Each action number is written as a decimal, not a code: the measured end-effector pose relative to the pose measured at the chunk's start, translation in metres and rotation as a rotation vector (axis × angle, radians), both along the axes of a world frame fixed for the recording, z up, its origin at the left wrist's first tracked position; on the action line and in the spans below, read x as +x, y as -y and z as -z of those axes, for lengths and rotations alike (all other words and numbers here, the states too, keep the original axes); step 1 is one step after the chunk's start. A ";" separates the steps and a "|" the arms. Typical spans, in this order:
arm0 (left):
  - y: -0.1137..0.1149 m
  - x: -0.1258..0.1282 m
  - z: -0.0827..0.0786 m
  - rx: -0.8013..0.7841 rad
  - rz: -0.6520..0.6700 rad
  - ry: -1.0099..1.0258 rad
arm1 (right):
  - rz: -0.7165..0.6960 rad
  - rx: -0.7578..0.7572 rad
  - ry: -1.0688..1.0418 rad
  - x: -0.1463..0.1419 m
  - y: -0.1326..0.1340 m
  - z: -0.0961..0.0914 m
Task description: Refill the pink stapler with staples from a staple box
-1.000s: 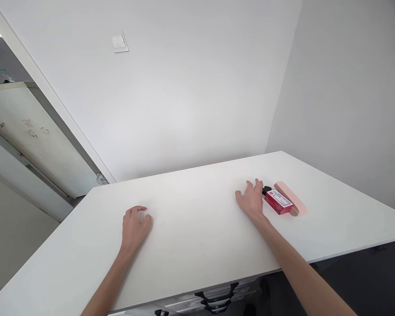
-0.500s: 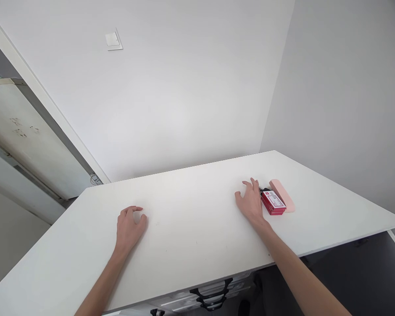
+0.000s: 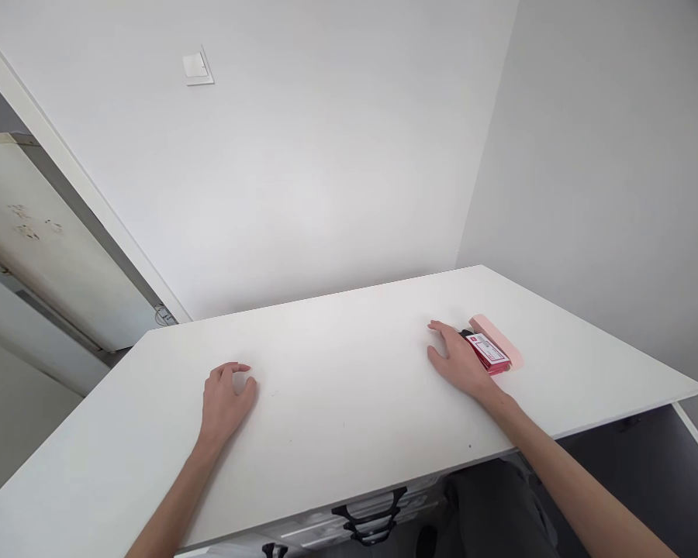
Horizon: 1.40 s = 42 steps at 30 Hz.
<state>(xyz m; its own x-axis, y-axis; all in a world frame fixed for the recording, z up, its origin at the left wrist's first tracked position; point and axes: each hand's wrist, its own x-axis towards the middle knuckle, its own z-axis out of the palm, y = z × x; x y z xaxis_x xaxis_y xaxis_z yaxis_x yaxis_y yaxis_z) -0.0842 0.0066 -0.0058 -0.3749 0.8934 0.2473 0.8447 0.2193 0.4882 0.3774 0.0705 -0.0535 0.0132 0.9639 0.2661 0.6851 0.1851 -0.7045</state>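
Observation:
My left hand point(image 3: 226, 397) rests on the left part of the white tabletop point(image 3: 326, 387), fingers curved and thumb apart, holding nothing. On the right side, my right hand point(image 3: 454, 358) lies with bent, parted fingers and an open gap between thumb and forefinger. Just to its right are red-and-white boxes point(image 3: 489, 351), seemingly stacked; the hand partly hides them, and I cannot tell if it touches them. A black object point(image 3: 467, 334) shows only in part behind that hand. Against the boxes' far right side lies a pink case point(image 3: 505, 343).
Black drawer handles point(image 3: 372, 511) sit below the table's front edge, beside a dark grey shape point(image 3: 494, 504). A light switch point(image 3: 198, 67) is on the wall behind. At the left, past the door frame, stands a stained white panel point(image 3: 52, 240).
My right hand has shifted right, closer to the boxes, and turned so that it covers more of their left side. The left hand stays nearly still. The view has moved slightly.

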 end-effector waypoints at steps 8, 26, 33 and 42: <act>-0.001 0.002 0.002 -0.001 0.041 -0.023 | -0.048 -0.004 0.082 0.000 0.004 0.002; -0.002 0.016 0.012 -0.100 0.206 -0.259 | -0.283 0.054 0.414 -0.013 0.006 0.006; -0.002 0.016 0.011 -0.147 0.218 -0.309 | -0.267 0.071 0.412 -0.014 0.004 0.008; -0.002 0.018 0.012 -0.140 0.213 -0.319 | -0.258 0.089 0.435 -0.014 0.004 0.009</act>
